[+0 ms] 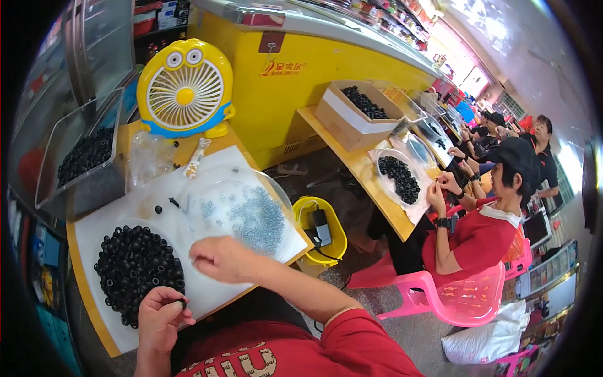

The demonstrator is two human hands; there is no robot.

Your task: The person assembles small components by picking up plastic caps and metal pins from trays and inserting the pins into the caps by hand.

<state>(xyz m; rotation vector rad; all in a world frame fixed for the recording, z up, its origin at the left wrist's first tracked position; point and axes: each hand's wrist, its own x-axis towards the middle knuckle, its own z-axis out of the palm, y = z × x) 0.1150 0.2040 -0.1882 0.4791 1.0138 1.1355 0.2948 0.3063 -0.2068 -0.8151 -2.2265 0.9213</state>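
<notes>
My left hand (160, 320) is closed, with a small black ring (183, 303) pinched between thumb and fingertips. It is at the near edge of a heap of black rings (135, 267) on a shallow round tray. My right hand (226, 261) hovers between that heap and a clear round tray (282, 201), its fingers curled together. Whatever those fingertips hold, if anything, is too small to make out. Tiny clear bluish pieces (256, 223) are spread over the clear tray. Behind the heap lie a loose black ring (158, 209) and a small dark pin-like piece (174, 203).
A yellow cartoon-shaped fan (185, 88) stands at the table's back, near a crumpled plastic bag (147, 160). A clear bin of black parts (116, 147) is at left. Beside the table sits a yellow bucket (336, 232). A co-worker (471, 239) works at another table (339, 160) on the right.
</notes>
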